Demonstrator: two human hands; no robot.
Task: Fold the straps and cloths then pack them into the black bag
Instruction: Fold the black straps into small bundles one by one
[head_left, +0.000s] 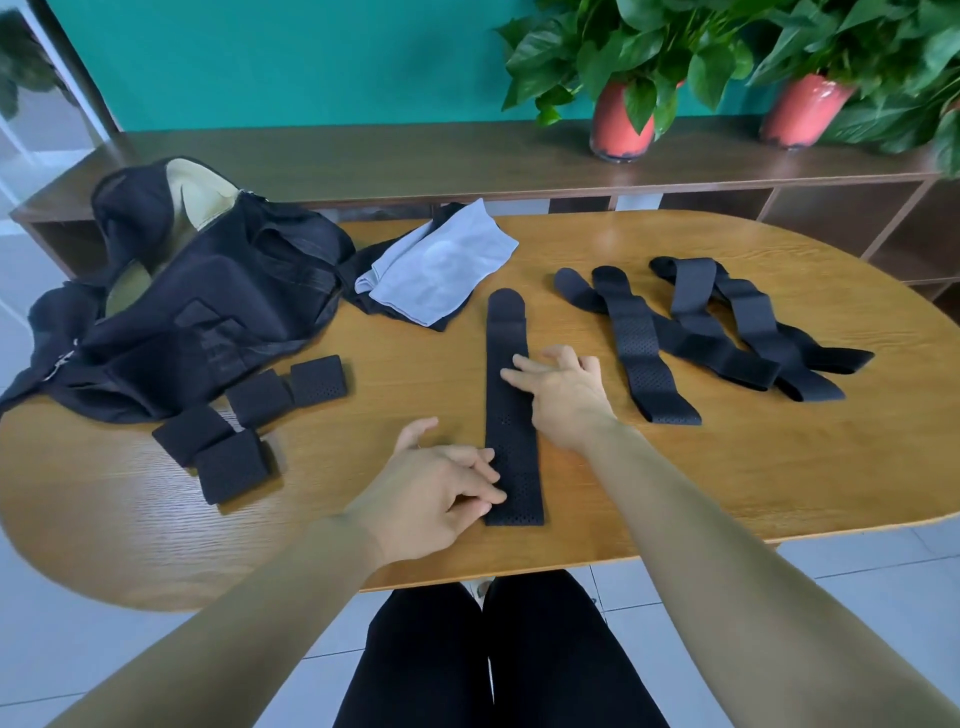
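Observation:
A long black perforated strap (511, 431) lies flat and straight in the middle of the wooden table (675, 493). My left hand (441, 488) rests on the strap's near end with its fingertips. My right hand (563, 392) presses the strap's middle with spread fingers. Several folded black straps (249, 421) sit to the left, beside the open black bag (197, 322). Several unfolded straps (706, 332) lie crossed at the right. A light blue cloth (436, 265) lies on a black cloth (379, 304) behind the strap.
A low wooden shelf (415, 161) runs behind the table, with two potted plants (623, 119) in red pots at the right. My legs show under the table's near edge.

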